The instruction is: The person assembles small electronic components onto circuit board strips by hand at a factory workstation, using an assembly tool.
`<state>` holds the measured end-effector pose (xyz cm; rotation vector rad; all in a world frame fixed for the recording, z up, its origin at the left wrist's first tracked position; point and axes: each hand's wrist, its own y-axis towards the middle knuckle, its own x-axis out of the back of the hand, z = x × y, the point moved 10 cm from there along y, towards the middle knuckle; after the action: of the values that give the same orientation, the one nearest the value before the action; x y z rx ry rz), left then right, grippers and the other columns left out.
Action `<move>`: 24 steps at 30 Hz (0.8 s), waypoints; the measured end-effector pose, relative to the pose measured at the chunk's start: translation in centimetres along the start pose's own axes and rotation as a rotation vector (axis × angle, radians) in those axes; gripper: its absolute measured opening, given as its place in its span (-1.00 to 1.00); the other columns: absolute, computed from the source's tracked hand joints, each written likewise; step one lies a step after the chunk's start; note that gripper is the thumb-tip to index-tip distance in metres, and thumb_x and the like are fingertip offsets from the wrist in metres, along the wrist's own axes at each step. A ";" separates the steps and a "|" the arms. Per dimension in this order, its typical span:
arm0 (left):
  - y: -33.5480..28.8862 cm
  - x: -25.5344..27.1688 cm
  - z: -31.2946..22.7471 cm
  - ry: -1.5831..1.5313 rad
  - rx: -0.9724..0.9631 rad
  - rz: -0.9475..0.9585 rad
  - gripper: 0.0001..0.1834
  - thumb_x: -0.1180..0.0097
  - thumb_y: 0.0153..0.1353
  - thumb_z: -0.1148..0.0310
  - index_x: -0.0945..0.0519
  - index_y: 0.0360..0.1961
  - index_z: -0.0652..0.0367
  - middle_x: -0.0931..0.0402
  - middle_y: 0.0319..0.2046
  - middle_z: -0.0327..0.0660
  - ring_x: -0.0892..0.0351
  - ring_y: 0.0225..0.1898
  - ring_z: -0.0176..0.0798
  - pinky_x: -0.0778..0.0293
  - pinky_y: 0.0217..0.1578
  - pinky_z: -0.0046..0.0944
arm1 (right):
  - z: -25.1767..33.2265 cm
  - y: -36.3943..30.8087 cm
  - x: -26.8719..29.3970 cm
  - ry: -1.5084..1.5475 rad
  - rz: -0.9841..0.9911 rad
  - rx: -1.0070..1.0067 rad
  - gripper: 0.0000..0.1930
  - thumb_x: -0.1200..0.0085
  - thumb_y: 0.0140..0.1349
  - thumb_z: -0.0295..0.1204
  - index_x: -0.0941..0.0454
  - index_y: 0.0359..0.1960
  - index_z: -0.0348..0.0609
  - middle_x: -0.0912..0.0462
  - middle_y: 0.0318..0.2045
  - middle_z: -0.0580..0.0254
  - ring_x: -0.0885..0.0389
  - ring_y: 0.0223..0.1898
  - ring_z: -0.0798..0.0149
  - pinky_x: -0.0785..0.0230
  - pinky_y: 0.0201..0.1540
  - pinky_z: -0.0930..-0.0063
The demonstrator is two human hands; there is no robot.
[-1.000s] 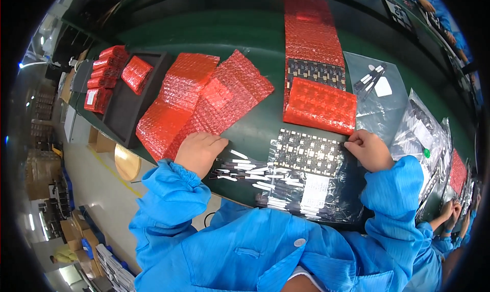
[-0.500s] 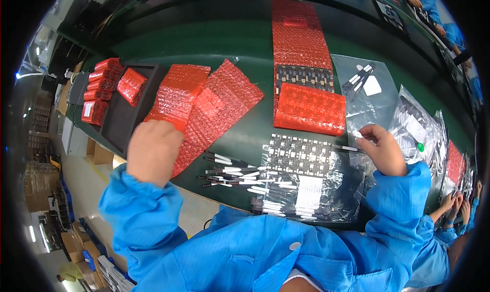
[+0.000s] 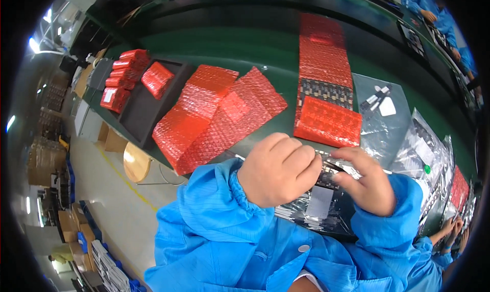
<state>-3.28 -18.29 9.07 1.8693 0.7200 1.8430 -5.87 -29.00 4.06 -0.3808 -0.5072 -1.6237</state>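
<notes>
The left hand (image 3: 278, 169), out over the red bubble-wrap sheets (image 3: 219, 116) half a second before, had come back in to meet the right hand (image 3: 367, 182) above the dark tray of small parts (image 3: 326, 177). Both now pinched one thin dark strip (image 3: 332, 165) between their fingertips, so it seemed the piece had been lifted for close handling. The strip looked short, flat and dark, held just over the tray near the person's chest; more detail I could not make out.

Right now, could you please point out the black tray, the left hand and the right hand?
black tray (image 3: 145, 113): head view, bare floor.
left hand (image 3: 278, 169): head view, back of hand.
right hand (image 3: 368, 182): head view, back of hand.
</notes>
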 end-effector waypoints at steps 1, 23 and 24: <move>0.2 0.2 -0.8 -0.026 -0.043 -0.063 -0.72 -0.07 -0.24 0.44 -0.55 -0.39 0.21 -0.39 -0.46 -0.24 -0.42 -0.46 -0.23 -0.34 -0.50 -0.24 | -0.1 0.0 -0.6 0.012 0.028 -0.022 -0.71 -0.17 0.00 -0.47 -0.50 -0.21 -0.27 -0.56 -0.28 0.00 -0.54 -0.22 0.05 -0.37 -0.17 0.35; -6.5 -12.9 4.8 -1.386 1.220 0.193 -0.77 -0.04 0.14 0.53 -0.43 -0.16 0.35 -0.54 -0.36 -0.16 -0.49 -0.36 -0.44 -0.41 -0.38 -0.49 | -6.9 -1.9 -0.2 -0.019 0.172 -0.332 -0.72 -0.06 0.11 -0.34 -0.50 -0.16 -0.16 -0.60 -0.40 0.06 -0.58 -0.38 0.15 -0.39 -0.29 0.41; -7.0 -12.7 5.5 -1.373 1.261 0.140 -0.80 -0.04 0.14 0.53 -0.44 -0.20 0.34 -0.54 -0.38 -0.16 -0.49 -0.37 -0.43 -0.40 -0.42 -0.51 | -7.3 -2.2 0.6 -0.056 0.134 -0.317 -0.71 -0.06 0.11 -0.35 -0.49 -0.14 -0.17 -0.60 -0.40 0.08 -0.58 -0.38 0.18 -0.39 -0.29 0.42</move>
<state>1.87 -20.40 -5.39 3.1481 1.1974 -0.4498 -7.76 -33.28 -2.01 -0.6838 -0.2579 -1.5675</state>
